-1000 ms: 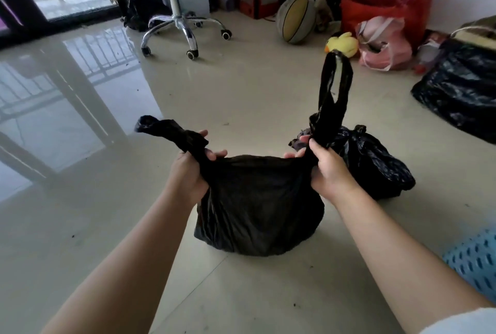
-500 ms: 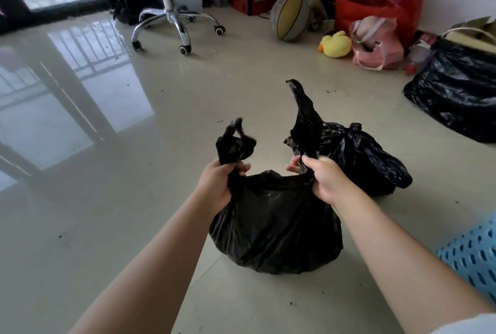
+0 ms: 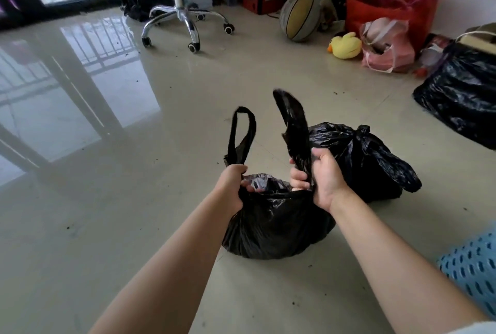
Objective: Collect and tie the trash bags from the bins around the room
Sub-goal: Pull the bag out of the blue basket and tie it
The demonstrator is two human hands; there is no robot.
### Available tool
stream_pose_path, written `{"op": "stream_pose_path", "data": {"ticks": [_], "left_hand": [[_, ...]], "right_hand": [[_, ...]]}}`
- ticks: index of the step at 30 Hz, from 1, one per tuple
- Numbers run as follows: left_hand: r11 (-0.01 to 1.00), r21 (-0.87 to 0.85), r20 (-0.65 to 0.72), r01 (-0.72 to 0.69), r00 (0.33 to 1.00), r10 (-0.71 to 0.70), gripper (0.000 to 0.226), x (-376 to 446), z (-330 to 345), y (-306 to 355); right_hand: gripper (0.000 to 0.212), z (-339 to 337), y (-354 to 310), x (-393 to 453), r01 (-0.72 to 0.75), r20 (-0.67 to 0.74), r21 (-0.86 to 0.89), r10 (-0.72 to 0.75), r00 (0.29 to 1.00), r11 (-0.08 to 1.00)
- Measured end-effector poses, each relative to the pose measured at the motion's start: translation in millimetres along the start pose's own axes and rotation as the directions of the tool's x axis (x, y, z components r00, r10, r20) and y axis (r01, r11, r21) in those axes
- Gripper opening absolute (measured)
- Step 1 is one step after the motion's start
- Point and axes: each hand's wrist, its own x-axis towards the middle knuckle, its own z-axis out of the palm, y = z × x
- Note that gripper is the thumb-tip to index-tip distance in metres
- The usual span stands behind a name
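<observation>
A black trash bag (image 3: 276, 226) sits on the tiled floor in front of me. My left hand (image 3: 232, 186) grips its left handle loop (image 3: 241, 132), which stands upright. My right hand (image 3: 323, 178) grips the right handle (image 3: 294, 121), also pointing up. The bag's mouth is gathered between my hands, slightly open. Behind it to the right lies a second black bag (image 3: 359, 156), knotted at its top.
A blue perforated bin (image 3: 472, 266) is at the right edge. A large black bag (image 3: 464, 97) lies far right. An office chair base (image 3: 185, 22), a ball (image 3: 299, 18), a yellow duck toy (image 3: 346, 46), a pink bag (image 3: 386, 46) and a red bag (image 3: 391, 0) line the back.
My hands have drawn closer together over the bag, pulling both handles up and inward. The left handle, stretched out sideways a second ago, now stands upright.
</observation>
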Motion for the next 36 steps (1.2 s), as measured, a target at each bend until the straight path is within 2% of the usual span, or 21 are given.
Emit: {"op": "stream_pose_path", "data": {"ticks": [2,4,7,8,9,11,14,19,21,23,25,26,28,31,33,36], "left_hand": [[0.985,0.172,0.053,0.025,0.998,-0.035,0.021,-0.7,2.8,0.9],[0.950,0.311,0.159,0.008,0.985,-0.060,0.023,-5.2,5.1,2.5],[0.936,0.350,0.321,-0.048,0.944,-0.072,0.033,-16.3,3.1,7.7],[0.937,0.340,0.373,-0.074,0.926,-0.063,0.023,-20.4,1.6,8.1],[0.937,0.338,0.405,-0.085,0.912,-0.064,0.030,-20.9,-0.7,7.5],[0.950,0.291,0.458,-0.110,0.888,-0.038,0.025,-21.5,-2.9,4.9],[0.966,0.239,0.411,-0.097,0.911,-0.010,0.030,-22.4,0.8,-0.2],[0.958,0.269,0.308,-0.102,0.951,0.015,0.047,-20.6,4.4,-5.1],[0.977,0.195,0.335,-0.087,0.942,0.017,0.050,-19.6,4.0,-6.4],[0.989,0.114,0.398,-0.097,0.916,0.044,0.047,-21.1,4.1,-5.8],[0.985,0.127,0.447,-0.117,0.893,0.048,0.044,-22.7,2.2,-4.7],[0.976,0.176,0.451,-0.125,0.892,0.033,0.043,-22.9,0.4,-4.0],[0.927,0.345,0.425,-0.150,0.905,-0.012,0.039,-23.7,-3.1,-2.7],[0.793,0.574,0.403,-0.205,0.913,-0.056,0.032,-25.0,-3.6,-0.9],[0.736,0.624,0.412,-0.263,0.911,-0.023,0.028,-25.7,-1.5,1.1],[0.677,0.644,0.416,-0.357,0.906,0.081,0.030,-24.4,-1.1,4.7]], "right_hand": [[0.038,0.3,2.9,0.8,0.010,-0.039,-0.111,-0.014,0.999,0.994],[0.033,3.6,1.1,-0.6,0.057,-0.053,-0.314,-0.077,0.996,0.948],[0.032,4.6,-3.5,-4.6,0.117,-0.009,-0.530,-0.144,0.990,0.840],[0.032,4.5,-3.9,-6.9,0.130,0.022,-0.584,-0.145,0.989,0.801],[0.032,4.9,-3.7,-9.2,0.141,0.058,-0.650,-0.136,0.989,0.747],[0.034,7.1,-2.2,-12.8,0.155,0.108,-0.793,-0.113,0.988,0.590],[0.035,13.6,-3.3,-16.5,0.136,0.131,-0.913,-0.039,0.991,0.384],[0.022,18.7,-7.8,-22.4,0.055,0.114,-0.955,0.190,0.975,0.291],[0.028,13.7,-6.9,-22.6,0.013,0.110,-0.941,0.269,0.957,0.338],[0.029,7.8,-8.2,-21.4,-0.043,0.105,-0.885,0.290,0.951,0.464],[0.030,1.7,-12.7,-20.8,-0.111,0.068,-0.809,0.280,0.958,0.577],[0.031,-0.8,-15.2,-20.9,-0.114,0.072,-0.791,0.277,0.958,0.601],[0.027,-5.1,-17.2,-19.1,-0.075,0.092,-0.811,0.253,0.963,0.581],[0.028,-6.1,-14.5,-17.3,-0.032,0.060,-0.828,0.145,0.988,0.560],[0.029,-3.1,-12.9,-15.4,0.004,0.049,-0.779,0.055,0.997,0.627],[0.026,0.5,-17.2,-13.5,0.026,0.031,-0.707,-0.006,0.999,0.707]]}}
